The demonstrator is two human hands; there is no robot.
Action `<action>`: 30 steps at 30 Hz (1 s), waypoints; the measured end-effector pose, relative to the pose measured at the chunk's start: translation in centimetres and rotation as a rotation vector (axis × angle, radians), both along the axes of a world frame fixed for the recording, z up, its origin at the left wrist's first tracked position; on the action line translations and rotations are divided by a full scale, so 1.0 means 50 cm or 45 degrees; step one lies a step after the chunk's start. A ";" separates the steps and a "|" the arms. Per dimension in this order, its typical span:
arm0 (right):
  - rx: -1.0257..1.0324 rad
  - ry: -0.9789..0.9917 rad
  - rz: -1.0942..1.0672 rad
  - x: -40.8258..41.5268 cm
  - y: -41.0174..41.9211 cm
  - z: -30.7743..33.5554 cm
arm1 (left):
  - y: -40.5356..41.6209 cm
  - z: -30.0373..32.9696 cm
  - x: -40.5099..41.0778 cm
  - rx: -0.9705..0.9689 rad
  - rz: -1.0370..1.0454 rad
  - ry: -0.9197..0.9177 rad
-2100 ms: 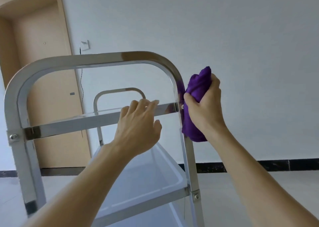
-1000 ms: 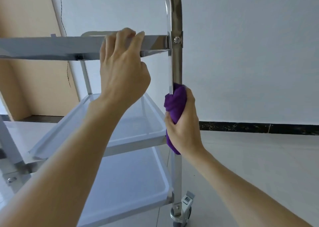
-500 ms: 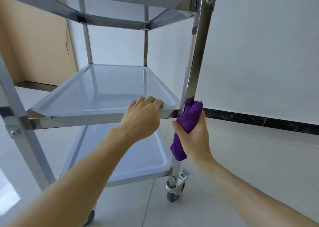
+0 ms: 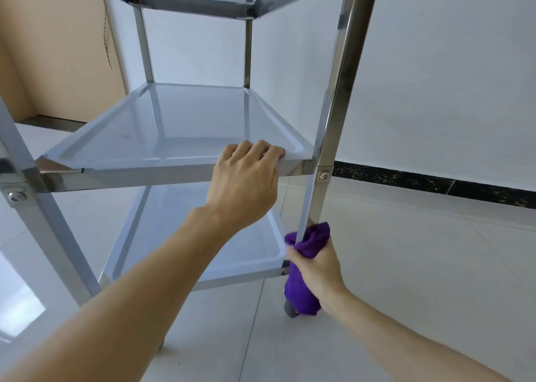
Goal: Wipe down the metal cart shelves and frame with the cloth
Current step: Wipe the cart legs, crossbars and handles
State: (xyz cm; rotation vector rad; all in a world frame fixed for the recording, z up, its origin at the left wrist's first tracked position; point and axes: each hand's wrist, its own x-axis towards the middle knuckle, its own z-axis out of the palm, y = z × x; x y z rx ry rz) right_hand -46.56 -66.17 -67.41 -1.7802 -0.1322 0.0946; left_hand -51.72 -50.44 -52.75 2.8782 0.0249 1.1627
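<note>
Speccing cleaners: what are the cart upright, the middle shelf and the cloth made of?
Upright: likely polished stainless steel, mirror-like reflections. Middle shelf: sheet metal with a duller, pale bluish surface, possibly protective film. Purple cloth: soft, fuzzy nap, probably microfibre.

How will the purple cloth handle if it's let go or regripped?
Probably floppy: the purple cloth bunches around the shiny metal cart post and its tail hangs limp below the right hand. Likely light and soft, since one hand grips it whole. It would probably slump and drop rather than hold shape.
</note>
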 end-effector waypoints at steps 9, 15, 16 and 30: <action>0.058 -0.401 0.101 0.033 0.014 0.078 | 0.012 -0.013 0.006 0.018 0.031 -0.116; -0.221 -0.063 0.215 0.010 0.009 -0.045 | 0.030 -0.008 0.001 -0.003 0.009 -0.117; -0.247 -0.018 0.210 0.010 0.011 -0.049 | 0.034 -0.005 -0.002 -0.015 0.004 -0.097; -0.576 -0.105 0.849 -0.100 0.122 0.021 | 0.098 0.150 -0.109 -1.415 -0.409 -0.197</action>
